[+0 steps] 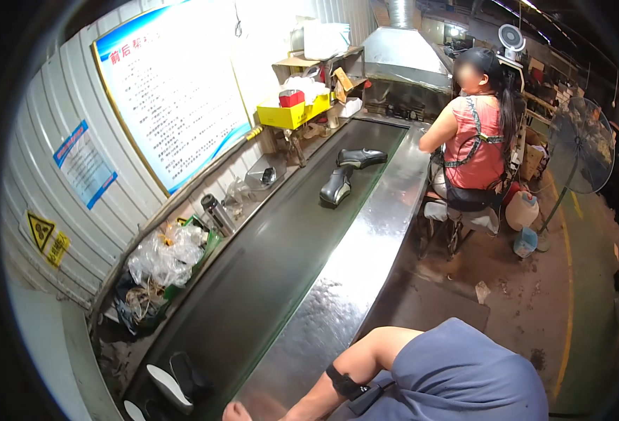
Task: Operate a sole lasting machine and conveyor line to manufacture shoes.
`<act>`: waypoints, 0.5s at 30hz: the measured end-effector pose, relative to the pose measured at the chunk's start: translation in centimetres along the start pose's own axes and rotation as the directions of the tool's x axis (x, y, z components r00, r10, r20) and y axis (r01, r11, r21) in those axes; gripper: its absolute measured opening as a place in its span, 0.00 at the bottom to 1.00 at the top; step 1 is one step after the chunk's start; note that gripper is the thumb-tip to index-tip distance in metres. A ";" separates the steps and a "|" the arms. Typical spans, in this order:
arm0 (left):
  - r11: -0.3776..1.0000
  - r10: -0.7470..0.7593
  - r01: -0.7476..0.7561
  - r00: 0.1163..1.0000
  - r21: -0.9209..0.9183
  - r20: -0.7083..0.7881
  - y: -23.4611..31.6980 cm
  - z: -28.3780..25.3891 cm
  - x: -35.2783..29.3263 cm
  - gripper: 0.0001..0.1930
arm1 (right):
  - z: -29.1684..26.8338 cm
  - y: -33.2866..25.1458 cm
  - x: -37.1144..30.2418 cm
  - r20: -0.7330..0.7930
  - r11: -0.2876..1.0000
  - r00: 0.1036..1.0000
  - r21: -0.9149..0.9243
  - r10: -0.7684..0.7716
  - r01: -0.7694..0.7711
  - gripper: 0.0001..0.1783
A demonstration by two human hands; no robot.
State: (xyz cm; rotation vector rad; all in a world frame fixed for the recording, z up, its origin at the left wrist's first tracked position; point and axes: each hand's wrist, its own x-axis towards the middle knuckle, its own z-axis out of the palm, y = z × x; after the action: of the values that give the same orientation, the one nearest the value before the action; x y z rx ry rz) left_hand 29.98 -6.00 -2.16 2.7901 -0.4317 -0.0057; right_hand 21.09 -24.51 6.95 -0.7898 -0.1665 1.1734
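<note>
My bare right arm, with a grey-blue sleeve and a black strap, reaches over the metal worktop (351,281) from the lower right. A small part of a hand, seemingly my right hand (236,412), shows at the bottom edge beside the dark conveyor belt (253,259). Its fingers are mostly cut off, so what it holds is hidden. Nearest to it on the belt lie a dark shoe with a white sole (170,387) and a dark shoe part (185,372). Another white-edged piece (133,410) is cut off at the corner. My left hand is out of view.
Two black shoes (336,186) (362,158) lie farther along the belt. A seated co-worker (478,140) is at the far right side. Plastic bags (165,259), a flask (218,214) and a yellow box (292,114) line the wall. A fan (581,144) stands right.
</note>
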 end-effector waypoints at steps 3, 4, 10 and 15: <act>0.951 -0.255 0.202 0.942 -0.236 -0.220 -1.6 -3.0 -5.7 0.17 | -4.9 0.2 -0.7 -0.021 0.974 0.989 -0.180 -0.144 0.138 0.50; 0.952 -0.290 0.237 0.901 -0.195 -0.323 -2.4 -3.8 -8.2 0.17 | -9.4 2.0 0.0 -0.159 0.724 0.827 -0.589 -0.539 0.359 0.45; 0.717 -0.694 0.678 0.670 -0.163 -0.265 -4.7 -1.4 -18.0 0.17 | -21.3 5.1 -8.4 -0.457 0.289 0.635 -0.889 -0.623 -0.356 0.30; 0.655 -0.755 0.700 0.616 -0.284 -0.225 -1.8 0.1 -15.0 0.17 | -25.6 9.5 -10.5 -0.083 -0.133 0.536 -0.927 -0.840 -0.351 0.25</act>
State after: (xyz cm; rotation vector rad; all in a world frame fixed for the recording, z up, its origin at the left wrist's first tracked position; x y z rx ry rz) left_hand 16.19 0.08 -3.48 2.5114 0.7842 0.2208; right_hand 22.56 -44.12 -14.74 -2.4862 -0.5175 -0.3025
